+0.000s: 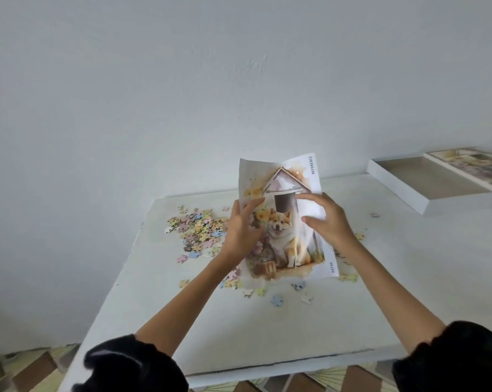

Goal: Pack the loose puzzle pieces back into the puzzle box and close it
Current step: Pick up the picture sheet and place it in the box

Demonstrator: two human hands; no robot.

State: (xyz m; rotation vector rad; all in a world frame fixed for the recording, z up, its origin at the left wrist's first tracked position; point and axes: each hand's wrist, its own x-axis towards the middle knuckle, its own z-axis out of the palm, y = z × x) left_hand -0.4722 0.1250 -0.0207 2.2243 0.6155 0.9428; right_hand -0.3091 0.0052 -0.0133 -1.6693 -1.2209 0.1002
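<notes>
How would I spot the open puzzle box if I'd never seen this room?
Find the white table against the wall and look to its far right corner. There sits the puzzle box, a shallow white tray. Its plain grey inside sets it apart from the picture-printed lid beside it.

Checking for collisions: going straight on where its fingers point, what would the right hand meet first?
Probably the curled paper reference sheet printed with a dog, which the left hand holds; the right hand may be touching it, depth is unclear.
</notes>
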